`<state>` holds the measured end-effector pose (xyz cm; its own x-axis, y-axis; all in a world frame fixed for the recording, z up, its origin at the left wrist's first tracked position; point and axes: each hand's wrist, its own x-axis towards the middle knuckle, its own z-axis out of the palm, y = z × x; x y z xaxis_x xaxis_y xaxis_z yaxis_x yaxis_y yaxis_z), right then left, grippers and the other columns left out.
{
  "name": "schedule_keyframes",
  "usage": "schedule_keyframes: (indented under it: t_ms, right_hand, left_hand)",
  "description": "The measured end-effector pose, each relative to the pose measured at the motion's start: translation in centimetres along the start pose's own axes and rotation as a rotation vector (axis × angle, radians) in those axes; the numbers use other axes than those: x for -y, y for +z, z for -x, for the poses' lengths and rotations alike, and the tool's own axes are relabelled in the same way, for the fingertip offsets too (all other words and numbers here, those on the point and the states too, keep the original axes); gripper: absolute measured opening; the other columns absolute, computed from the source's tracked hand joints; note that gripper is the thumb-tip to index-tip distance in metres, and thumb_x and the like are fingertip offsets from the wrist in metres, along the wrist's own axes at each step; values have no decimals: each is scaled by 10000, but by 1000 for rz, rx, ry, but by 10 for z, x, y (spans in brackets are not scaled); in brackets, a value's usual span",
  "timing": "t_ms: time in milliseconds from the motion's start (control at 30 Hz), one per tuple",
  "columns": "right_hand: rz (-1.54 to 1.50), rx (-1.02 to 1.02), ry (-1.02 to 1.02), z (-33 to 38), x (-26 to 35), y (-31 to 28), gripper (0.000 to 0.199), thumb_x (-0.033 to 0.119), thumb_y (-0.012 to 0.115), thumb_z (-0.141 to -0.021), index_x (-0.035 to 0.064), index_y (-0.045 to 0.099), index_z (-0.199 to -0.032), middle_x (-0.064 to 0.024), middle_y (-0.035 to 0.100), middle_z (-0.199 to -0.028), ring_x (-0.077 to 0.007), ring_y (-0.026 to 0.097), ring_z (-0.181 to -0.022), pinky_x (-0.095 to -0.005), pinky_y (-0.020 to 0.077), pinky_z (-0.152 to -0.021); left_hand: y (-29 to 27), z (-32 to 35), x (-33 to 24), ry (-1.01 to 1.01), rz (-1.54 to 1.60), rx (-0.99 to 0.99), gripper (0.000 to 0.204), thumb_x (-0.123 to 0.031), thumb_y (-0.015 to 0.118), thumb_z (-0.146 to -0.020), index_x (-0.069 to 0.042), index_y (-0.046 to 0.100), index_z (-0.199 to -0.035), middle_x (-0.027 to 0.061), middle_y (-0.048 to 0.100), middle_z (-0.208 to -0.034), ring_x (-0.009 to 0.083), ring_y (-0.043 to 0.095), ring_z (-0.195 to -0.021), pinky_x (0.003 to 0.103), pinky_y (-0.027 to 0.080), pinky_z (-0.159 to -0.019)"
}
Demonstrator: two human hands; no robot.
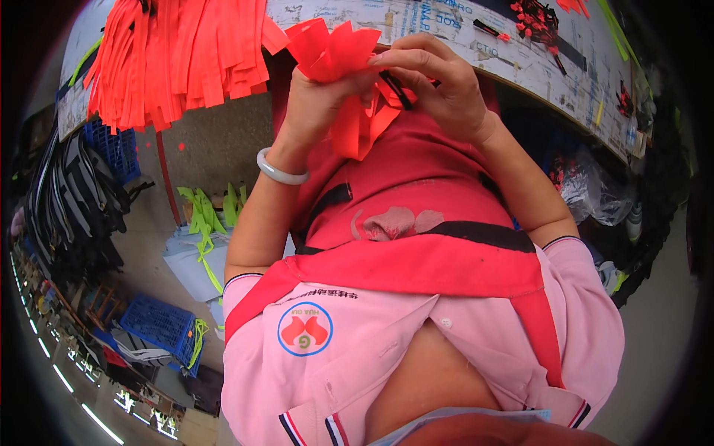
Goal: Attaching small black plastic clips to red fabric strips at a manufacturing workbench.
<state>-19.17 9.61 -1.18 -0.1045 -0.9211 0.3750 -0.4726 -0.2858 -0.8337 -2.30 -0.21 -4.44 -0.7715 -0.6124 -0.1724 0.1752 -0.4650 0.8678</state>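
Bright orange-red fabric strips (338, 48) are bunched in my left hand (323, 100), whose fingers are wrapped round them. Their upper ends fan out above the fist, and looped lengths hang down in front of my red apron (416, 178). Close beside it on the right, my right hand (442, 85) has bent fingers pinched at a short black strip (398, 91) lying against the bunch. Its fingertips meet the orange strips near my left thumb; the exact grip is partly hidden.
A thick pile of orange-red strips (190, 59) hangs over the edge of the printed white worktable (476, 56). Small red and black parts (535, 26) lie farther right. Black and grey straps (71, 208), a blue crate (160, 323) and a clear plastic bag (595, 189) are lower down.
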Motion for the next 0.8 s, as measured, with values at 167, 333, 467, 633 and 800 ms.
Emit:
schedule_keyframes:
  t_ms: [167, 333, 467, 633, 800]
  right_hand:
    - [-312, -77, 332, -4, 0, -1, 192, 28, 661, -833, 36, 667, -1025, -74, 616, -873, -145, 606, -730, -233, 489, -642]
    - [-23, 15, 166, 0, 2, 6, 185, 9, 695, -809, -3, 636, -984, -24, 587, -871, -44, 482, -604, -193, 384, -538]
    - [73, -25, 133, -2, 11, 7, 142, 63, 701, -801, 40, 640, -927, -55, 571, -776, -142, 537, -605, -253, 433, -550]
    - [91, -21, 101, 0, 9, 10, 158, 64, 699, -796, 49, 632, -939, -65, 585, -800, -174, 569, -630, -266, 446, -552]
    - [106, -14, 114, 0, 11, 11, 143, 63, 692, -802, 37, 631, -929, -70, 588, -801, -180, 572, -634, -268, 450, -558]
  left_hand:
    - [-4, -1, 3, 27, -69, -30, 152, 41, 645, -814, 20, 657, -964, 51, 652, -780, 127, 616, -645, 252, 505, -583]
    - [1, 0, 6, 146, -175, -9, 169, 29, 640, -817, 1, 626, -983, 43, 643, -814, 127, 618, -702, 263, 505, -628]
    - [-2, 0, 6, 12, -86, 11, 185, 35, 644, -813, -1, 625, -994, 46, 645, -837, 129, 620, -712, 260, 505, -633]
    - [-3, 0, 10, 12, 2, 8, 200, 46, 638, -814, 1, 618, -1008, 49, 645, -848, 132, 621, -715, 256, 504, -636]
    - [-4, 0, 13, 39, -67, -20, 184, 44, 637, -817, -3, 622, -994, 48, 641, -831, 137, 619, -712, 253, 502, -637]
